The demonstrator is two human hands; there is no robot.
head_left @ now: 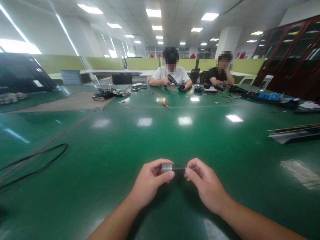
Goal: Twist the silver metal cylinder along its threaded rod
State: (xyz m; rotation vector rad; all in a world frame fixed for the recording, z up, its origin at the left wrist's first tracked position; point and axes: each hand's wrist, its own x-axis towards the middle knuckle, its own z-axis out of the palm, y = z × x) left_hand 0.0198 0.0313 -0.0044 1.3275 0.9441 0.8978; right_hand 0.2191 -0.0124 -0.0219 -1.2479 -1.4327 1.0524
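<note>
Just above the table, my left hand (152, 178) is closed around a short silver metal cylinder (166, 167), gripping it between thumb and fingers. A thin dark rod (178, 168) reaches from the cylinder's right end toward my right hand (203, 185). The thumb and fingertips of that hand pinch the rod's far end, which is partly hidden. Cylinder and rod lie in one nearly level line. Their exact kind is too small and blurred to tell.
A red screwdriver (166, 105) lies ahead on the green table (120, 143). Black cable (50, 161) loops at the left, and a long metal profile (295, 134) lies at the right. Across the table sits a person (185, 75) with a power drill (172, 79); another person (221, 75) sits beside.
</note>
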